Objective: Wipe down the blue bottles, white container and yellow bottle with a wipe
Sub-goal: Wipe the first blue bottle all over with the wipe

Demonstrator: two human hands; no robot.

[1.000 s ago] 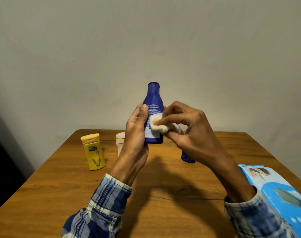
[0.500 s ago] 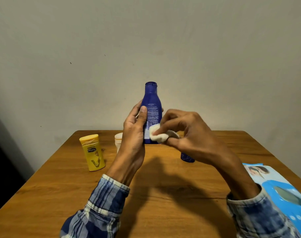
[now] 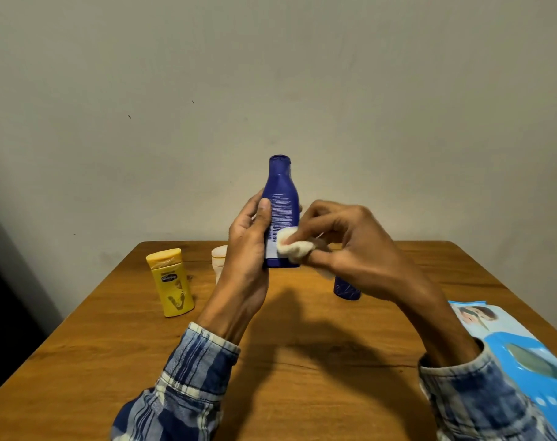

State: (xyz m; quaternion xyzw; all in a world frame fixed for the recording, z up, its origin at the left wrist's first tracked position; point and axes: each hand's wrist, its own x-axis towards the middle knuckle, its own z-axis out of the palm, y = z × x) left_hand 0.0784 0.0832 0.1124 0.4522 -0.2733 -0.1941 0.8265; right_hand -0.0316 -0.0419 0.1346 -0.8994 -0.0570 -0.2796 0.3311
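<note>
Head view: left hand (image 3: pixel 248 249) grip clamps the tall dark-blue plastic bottle (image 3: pixel 282 198) upright; right hand (image 3: pixel 350 246) grip pinches a crumpled white wipe (image 3: pixel 294 248) against it.

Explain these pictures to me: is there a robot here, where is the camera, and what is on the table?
There is no robot here, only a person's two bare hands. The camera sits on the person's head and looks forward and down, so you see the arms from their owner's side. The left hand holds a tall blue bottle upright. The fingers of the right hand pinch a white wipe and press it against the bottle's lower part. On the table stand a yellow bottle, a white container partly hidden behind the left hand, and a small blue bottle partly hidden behind the right hand. A light blue pack, probably of wipes, lies at the right edge.
</note>
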